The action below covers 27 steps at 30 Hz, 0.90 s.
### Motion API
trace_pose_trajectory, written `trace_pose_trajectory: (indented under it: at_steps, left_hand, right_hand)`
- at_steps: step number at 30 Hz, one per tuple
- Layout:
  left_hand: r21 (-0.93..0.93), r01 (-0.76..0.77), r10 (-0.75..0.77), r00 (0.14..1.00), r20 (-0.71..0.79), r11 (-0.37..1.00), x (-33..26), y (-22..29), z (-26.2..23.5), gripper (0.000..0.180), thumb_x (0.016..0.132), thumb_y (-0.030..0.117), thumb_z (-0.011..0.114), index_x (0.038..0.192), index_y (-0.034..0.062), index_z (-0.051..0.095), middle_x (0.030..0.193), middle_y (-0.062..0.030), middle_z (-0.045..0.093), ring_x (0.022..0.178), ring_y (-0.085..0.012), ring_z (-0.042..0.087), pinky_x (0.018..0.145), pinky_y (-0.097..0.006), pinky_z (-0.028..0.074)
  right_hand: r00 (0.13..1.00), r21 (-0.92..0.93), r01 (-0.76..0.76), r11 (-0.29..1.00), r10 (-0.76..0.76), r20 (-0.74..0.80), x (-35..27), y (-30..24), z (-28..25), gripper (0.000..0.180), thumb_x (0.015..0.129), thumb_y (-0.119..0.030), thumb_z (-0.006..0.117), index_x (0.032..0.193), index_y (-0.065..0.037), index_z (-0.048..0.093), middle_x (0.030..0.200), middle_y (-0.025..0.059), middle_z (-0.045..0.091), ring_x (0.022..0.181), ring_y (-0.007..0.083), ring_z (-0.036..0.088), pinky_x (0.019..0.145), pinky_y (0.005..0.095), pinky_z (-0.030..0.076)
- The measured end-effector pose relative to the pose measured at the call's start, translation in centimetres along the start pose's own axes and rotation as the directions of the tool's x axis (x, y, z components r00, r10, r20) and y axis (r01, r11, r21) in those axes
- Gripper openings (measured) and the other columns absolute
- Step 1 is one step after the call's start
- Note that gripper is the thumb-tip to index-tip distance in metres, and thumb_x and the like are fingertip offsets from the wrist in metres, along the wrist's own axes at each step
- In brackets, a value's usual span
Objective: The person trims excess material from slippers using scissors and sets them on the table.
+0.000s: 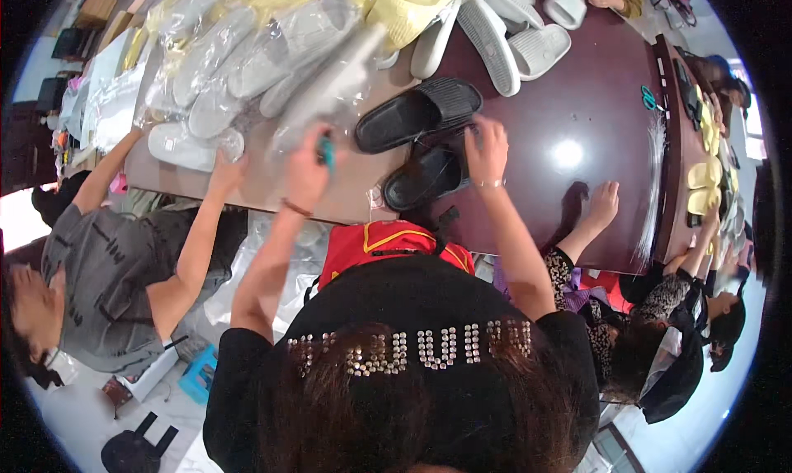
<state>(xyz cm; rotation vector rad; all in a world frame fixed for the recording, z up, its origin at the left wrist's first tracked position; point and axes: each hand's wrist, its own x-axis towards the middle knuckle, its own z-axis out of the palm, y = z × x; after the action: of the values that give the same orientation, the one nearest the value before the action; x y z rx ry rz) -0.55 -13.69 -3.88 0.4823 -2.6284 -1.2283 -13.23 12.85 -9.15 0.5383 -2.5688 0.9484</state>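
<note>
My left hand (305, 176) is closed round a small teal tool (327, 151), mostly hidden and blurred by motion. Just beyond it, a pale slide slipper in clear plastic (342, 73) is smeared by motion. My right hand (488, 150), its fingers bent together, is at the right edge of two black slide slippers; whatever it pinches is too small to make out. The farther black slipper (396, 122) lies with its ribbed strap to the right. The nearer black slipper (417, 182) is close to the table's front edge, partly under a shadow.
Grey slippers in clear bags (293, 44) and yellow slippers (421, 11) are heaped at the far left and middle. Loose grey slippers (488, 44) lie farther right. Teal scissors (649, 98) rest on the dark red table (569, 209) near white threads (653, 184). Co-workers sit on both sides.
</note>
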Motion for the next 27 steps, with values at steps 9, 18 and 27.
trace_pose_trajectory:
  at_steps: [9,18,27]
  left_hand:
    - [0.146,-0.228,0.114,0.83,0.547,0.963,-4.5,0.3,7.3,0.048,0.072,0.032,0.061,0.109,0.0066,0.046,0.083,-0.0169,0.058,0.077,-0.0336,0.057,0.067,-0.039,0.044]
    - [0.119,-0.318,0.273,0.918,0.287,0.941,-1.0,-7.6,6.7,0.05,0.071,0.025,0.064,0.114,0.0078,0.045,0.094,-0.0157,0.058,0.082,-0.0288,0.057,0.07,-0.035,0.044]
    - [-0.392,0.329,0.179,0.524,0.833,0.859,-2.9,-1.2,6.0,0.045,0.074,0.007,0.063,0.116,0.0044,0.045,0.086,-0.001,0.05,0.078,-0.0074,0.046,0.071,-0.022,0.041]
  right_hand:
    - [0.952,0.165,0.035,0.986,-0.083,0.293,-9.1,-2.4,4.6,0.046,0.073,-0.005,0.054,0.117,-0.003,0.041,0.119,0.0173,0.037,0.099,0.0351,0.046,0.081,0.0373,0.041]
    - [0.83,0.11,-0.27,0.957,0.174,0.531,-4.6,-2.1,4.4,0.03,0.074,-0.023,0.057,0.099,-0.006,0.052,0.079,0.0146,0.059,0.076,0.0318,0.057,0.067,0.039,0.045]
    - [0.888,0.166,-0.37,0.914,0.295,0.354,-8.0,-2.3,-2.9,0.028,0.082,-0.031,0.048,0.082,-0.005,0.058,0.068,0.0154,0.056,0.066,0.0331,0.055,0.059,0.0397,0.042]
